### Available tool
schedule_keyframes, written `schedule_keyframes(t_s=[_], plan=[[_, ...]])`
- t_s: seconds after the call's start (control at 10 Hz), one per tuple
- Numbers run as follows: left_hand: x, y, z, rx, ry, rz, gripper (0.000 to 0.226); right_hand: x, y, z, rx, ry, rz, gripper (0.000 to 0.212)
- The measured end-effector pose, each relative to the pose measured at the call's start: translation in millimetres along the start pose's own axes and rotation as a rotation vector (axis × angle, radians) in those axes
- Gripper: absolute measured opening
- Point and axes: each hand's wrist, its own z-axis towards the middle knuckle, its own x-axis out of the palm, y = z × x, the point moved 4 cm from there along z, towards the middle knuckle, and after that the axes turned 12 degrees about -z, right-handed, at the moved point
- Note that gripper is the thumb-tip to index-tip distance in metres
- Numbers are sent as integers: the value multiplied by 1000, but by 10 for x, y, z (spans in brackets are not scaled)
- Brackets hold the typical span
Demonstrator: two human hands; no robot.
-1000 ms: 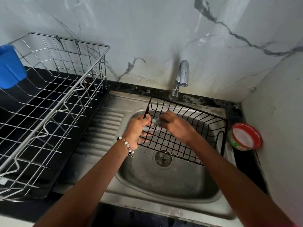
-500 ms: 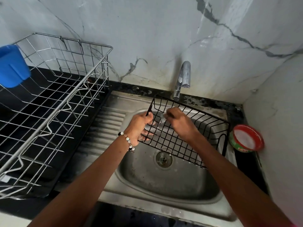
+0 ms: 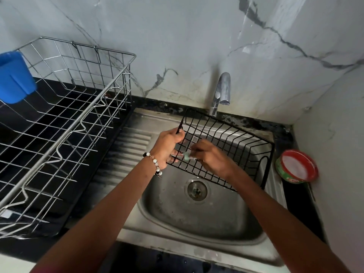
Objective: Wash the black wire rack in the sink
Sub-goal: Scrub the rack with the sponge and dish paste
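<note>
Marble-veined wall panels back a black counter with a steel sink [image 3: 157, 223] set into it. At the far left, a blue plastic cup [image 3: 14, 77] hangs on a large silver dish rack [image 3: 65, 123] that stands on the counter. Next comes the ribbed drainboard, then the left hand [image 3: 167, 143], its fingers curled around the left end of the black wire rack [image 3: 226, 146] and holding it tilted above the basin, just in front of the tap [image 3: 221, 93]. No water shows at the spout. The right hand [image 3: 212, 158] reaches inside the rack, fingers pinching a small pale scrubber [image 3: 186, 154] against the wires; it is too blurred to identify exactly. Beside the sink on the right sits 1 round red-rimmed tub of white paste [image 3: 295, 166]. To scrub well, the left hand should probably brace the rack firmly while the right works along each wire and into the crossings, turning the rack to reach every side.
</note>
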Motion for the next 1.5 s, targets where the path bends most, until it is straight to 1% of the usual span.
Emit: schedule_keyframes(t_s=[0.1, 0.2, 0.3, 0.4, 0.5, 0.6, 0.7, 0.8, 0.9, 1.0, 1.1, 1.2, 1.3, 1.4, 1.5], plan=[[-18, -64, 20, 9, 2, 33, 24, -19, -335, 29, 274, -181, -122, 20], [-19, -70, 35, 10, -10, 40, 17, -22, -323, 64, 387, -227, -157, 16], [-41, -84, 79, 35, -51, 59, 26, 145, -66, 64, 208, -132, -22, 18], [-108, -95, 102, 55, -73, 96, 40, 131, 109, -45, -118, 103, -54, 26], [-116, -99, 70, 38, -38, 100, 39, 3, -227, -10, -41, -12, -120, 21], [-77, -82, 23, 17, -8, 83, 35, -92, -424, 41, 142, -158, -261, 20], [-61, -100, 27, 28, -38, 78, 29, 15, -262, -1, 221, -82, -113, 10], [-118, -130, 26, 36, -66, 70, 16, 179, -20, -136, -17, 74, -9, 7], [-139, -137, -5, 45, -59, 83, 10, 117, -278, -167, 2, 133, -115, 19], [-120, -136, -27, 54, -56, 68, 10, -41, -586, -183, 388, -29, -121, 17], [-86, -152, -25, 76, -62, 67, 18, 19, -464, -187, 557, -146, -263, 31], [-30, -144, -46, 102, -65, 75, 10, 7, -244, -108, 669, -138, -230, 23], [25, -87, -76, 75, -68, 74, 10, 79, -121, 105, 596, -174, -175, 23], [66, -52, -80, 71, -60, 55, 13, 139, 22, 243, 410, -173, -71, 19], [41, -84, -88, 96, -62, 59, 14, 169, 1, 138, 169, -136, -214, 29]])
